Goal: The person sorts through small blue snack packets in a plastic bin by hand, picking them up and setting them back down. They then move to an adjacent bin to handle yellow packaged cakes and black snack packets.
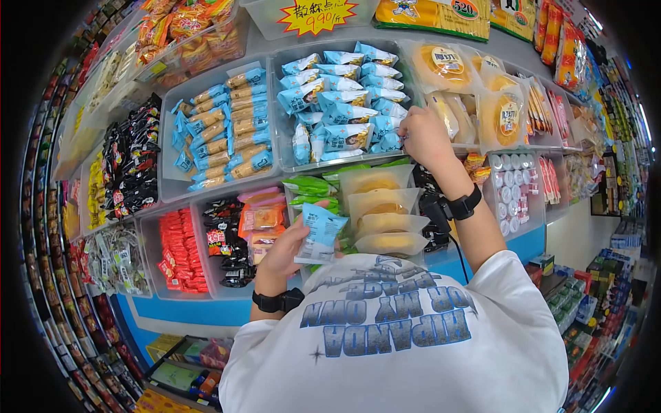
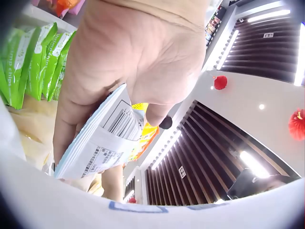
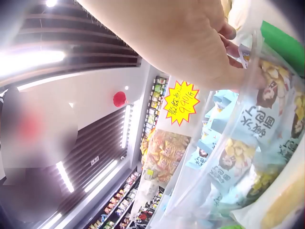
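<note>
My left hand [image 1: 284, 249] holds a light blue snack packet [image 1: 320, 233] between thumb and fingers, in front of the white shirt. The left wrist view shows the barcode and printed label on the packet [image 2: 107, 143]. My right hand [image 1: 428, 135] reaches over the right edge of a clear bin [image 1: 277, 89] full of blue and white bread-snack packets [image 1: 344, 96]. Within that bin, in the right wrist view, the fingers pinch a bread-snack packet [image 3: 269, 90] near its top; the translucent wall partly covers the fingertips.
Bagged round cakes [image 1: 497, 113] stand right of the bin; blue-wrapped rolls [image 1: 227, 127] fill the bin to its left. Nearer me are green shrimp chip bags [image 2: 33, 62], several pale-bagged pastries [image 1: 385, 224] and red packets [image 1: 182, 249]. A yellow price sign [image 1: 317, 15] hangs behind.
</note>
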The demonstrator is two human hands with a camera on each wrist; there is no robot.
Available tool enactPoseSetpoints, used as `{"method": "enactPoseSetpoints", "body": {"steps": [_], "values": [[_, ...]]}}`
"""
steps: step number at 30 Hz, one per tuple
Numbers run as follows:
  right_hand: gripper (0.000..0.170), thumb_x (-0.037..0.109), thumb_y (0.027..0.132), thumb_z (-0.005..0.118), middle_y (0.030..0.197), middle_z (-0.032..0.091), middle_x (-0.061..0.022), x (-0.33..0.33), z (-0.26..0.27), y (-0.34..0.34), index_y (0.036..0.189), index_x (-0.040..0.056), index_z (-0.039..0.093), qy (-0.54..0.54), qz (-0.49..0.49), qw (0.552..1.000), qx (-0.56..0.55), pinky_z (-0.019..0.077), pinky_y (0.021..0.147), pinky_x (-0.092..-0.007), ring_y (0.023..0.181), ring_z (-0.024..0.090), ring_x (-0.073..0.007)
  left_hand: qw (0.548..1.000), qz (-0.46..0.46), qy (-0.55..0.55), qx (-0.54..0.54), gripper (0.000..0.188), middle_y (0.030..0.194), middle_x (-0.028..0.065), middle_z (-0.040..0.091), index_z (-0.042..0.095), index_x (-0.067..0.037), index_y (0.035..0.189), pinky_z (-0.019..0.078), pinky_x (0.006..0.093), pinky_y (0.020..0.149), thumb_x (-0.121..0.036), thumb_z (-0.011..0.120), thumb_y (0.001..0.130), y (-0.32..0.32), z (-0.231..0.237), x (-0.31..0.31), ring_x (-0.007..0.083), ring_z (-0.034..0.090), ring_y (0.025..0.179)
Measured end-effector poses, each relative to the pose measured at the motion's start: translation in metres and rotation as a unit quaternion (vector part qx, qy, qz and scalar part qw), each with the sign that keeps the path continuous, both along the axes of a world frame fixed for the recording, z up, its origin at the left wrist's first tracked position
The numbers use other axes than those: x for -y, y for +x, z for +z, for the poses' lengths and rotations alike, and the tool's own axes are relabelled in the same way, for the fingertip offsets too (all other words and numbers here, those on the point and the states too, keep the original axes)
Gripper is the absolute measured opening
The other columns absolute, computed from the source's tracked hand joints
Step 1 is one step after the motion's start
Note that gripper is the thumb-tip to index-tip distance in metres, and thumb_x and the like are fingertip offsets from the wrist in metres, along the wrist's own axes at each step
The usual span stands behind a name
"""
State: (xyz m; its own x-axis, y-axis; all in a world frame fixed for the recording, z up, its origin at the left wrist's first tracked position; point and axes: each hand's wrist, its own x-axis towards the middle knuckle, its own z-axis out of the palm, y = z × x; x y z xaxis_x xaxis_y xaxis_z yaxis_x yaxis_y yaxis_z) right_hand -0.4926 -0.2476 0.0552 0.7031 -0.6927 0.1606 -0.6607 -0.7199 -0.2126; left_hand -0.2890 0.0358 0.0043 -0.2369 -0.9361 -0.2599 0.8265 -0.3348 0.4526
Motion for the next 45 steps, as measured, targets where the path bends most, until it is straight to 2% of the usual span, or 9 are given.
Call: {"method": "enactPoseSetpoints", "body": {"steps": [11, 14, 19, 23, 26, 31, 34, 39, 45], "values": [[0.010, 0.015, 0.075, 0.069, 0.085, 0.070, -0.0090, 0.007, -0.003, -0.008, 0.079, 0.0090, 0.076, 0.036, 0.027, 0.999, 0.010, 0.0477, 0.076, -0.0435, 0.084, 0.062, -0.0304, 0.997, 0.019, -0.027, 0.069, 0.063, 0.130, 0.0141, 0.057, 0.039, -0.001, 0.144, 0.0485, 0.0416, 0.099, -0.002, 0.056, 0.083, -0.002, 0.021, 0.015, 0.0278, 0.060, 0.114], [0.009, 0.015, 0.077, 0.070, 0.089, 0.069, -0.0100, -0.003, 0.013, -0.013, 0.081, 0.0077, 0.075, -0.018, 0.030, 0.995, 0.088, 0.0483, 0.078, -0.0400, 0.084, 0.063, -0.0294, 0.958, 0.087, -0.031, 0.272, 0.058, 0.129, 0.0117, 0.059, 0.049, -0.004, 0.138, 0.0468, 0.0377, 0.101, 0.003, 0.060, 0.082, -0.017, 0.036, 0.030, 0.0234, 0.057, 0.119], [0.023, 0.012, 0.084, 0.070, 0.097, 0.068, -0.0076, -0.072, 0.059, 0.001, 0.105, 0.0034, 0.067, 0.360, 0.047, 0.897, 0.251, 0.0481, 0.084, -0.0316, 0.093, 0.062, -0.0166, 0.602, 0.153, -0.269, 0.736, 0.070, 0.127, 0.0122, 0.061, 0.058, -0.011, 0.131, 0.0453, 0.0363, 0.097, 0.006, 0.073, 0.065, -0.024, 0.072, 0.053, 0.0277, 0.056, 0.118], [0.045, 0.000, 0.084, 0.070, 0.108, 0.065, -0.0038, -0.104, 0.045, 0.006, 0.126, 0.0019, 0.056, 0.615, 0.092, 0.727, 0.291, 0.0480, 0.088, -0.0259, 0.100, 0.059, -0.0084, 0.605, 0.140, -0.257, 0.741, 0.076, 0.130, 0.0129, 0.058, 0.058, -0.011, 0.131, 0.0425, 0.0408, 0.097, 0.005, 0.075, 0.059, -0.033, 0.070, 0.062, 0.0320, 0.054, 0.117], [0.044, -0.004, 0.082, 0.070, 0.112, 0.065, -0.0032, -0.103, 0.045, -0.003, 0.124, 0.0006, 0.057, 0.637, 0.050, 0.710, 0.296, 0.0493, 0.087, -0.0255, 0.099, 0.059, -0.0086, 0.557, 0.201, -0.295, 0.750, 0.077, 0.135, 0.0123, 0.054, 0.053, -0.009, 0.135, 0.0379, 0.0452, 0.102, 0.000, 0.078, 0.063, -0.032, 0.072, 0.064, 0.0333, 0.049, 0.122], [0.040, -0.002, 0.082, 0.070, 0.102, 0.069, -0.0039, -0.100, 0.050, -0.006, 0.120, 0.0009, 0.060, 0.503, 0.098, 0.832, 0.211, 0.0501, 0.082, -0.0260, 0.090, 0.062, -0.0093, 0.513, 0.099, -0.245, 0.817, 0.082, 0.130, 0.0128, 0.057, 0.047, -0.011, 0.142, 0.0395, 0.0442, 0.100, -0.015, 0.084, 0.068, -0.020, 0.078, 0.057, 0.0317, 0.052, 0.118], [0.039, 0.000, 0.081, 0.071, 0.095, 0.070, -0.0053, -0.106, 0.048, 0.002, 0.120, 0.0016, 0.062, 0.400, 0.119, 0.890, 0.183, 0.0496, 0.081, -0.0261, 0.087, 0.063, -0.0115, 0.656, -0.004, -0.173, 0.735, 0.078, 0.125, 0.0139, 0.061, 0.047, -0.010, 0.142, 0.0465, 0.0371, 0.090, -0.014, 0.082, 0.072, -0.034, 0.083, 0.060, 0.0283, 0.060, 0.106], [0.039, 0.008, 0.080, 0.074, 0.098, 0.070, -0.0075, -0.108, 0.043, 0.003, 0.117, 0.0023, 0.064, 0.456, 0.052, 0.835, 0.303, 0.0491, 0.083, -0.0288, 0.091, 0.064, -0.0161, 0.721, 0.035, -0.108, 0.683, 0.068, 0.114, 0.0127, 0.066, 0.050, -0.007, 0.136, 0.0526, 0.0299, 0.076, -0.007, 0.080, 0.075, -0.036, 0.082, 0.062, 0.0194, 0.066, 0.090], [0.035, 0.011, 0.078, 0.077, 0.109, 0.064, -0.0111, -0.096, 0.045, 0.002, 0.111, 0.0034, 0.066, 0.307, 0.148, 0.910, 0.237, 0.0480, 0.089, -0.0343, 0.101, 0.062, -0.0242, 0.813, 0.226, -0.061, 0.532, 0.049, 0.113, 0.0129, 0.066, 0.054, -0.004, 0.126, 0.0537, 0.0254, 0.079, 0.004, 0.072, 0.081, -0.025, 0.059, 0.067, 0.0150, 0.065, 0.098]]}}
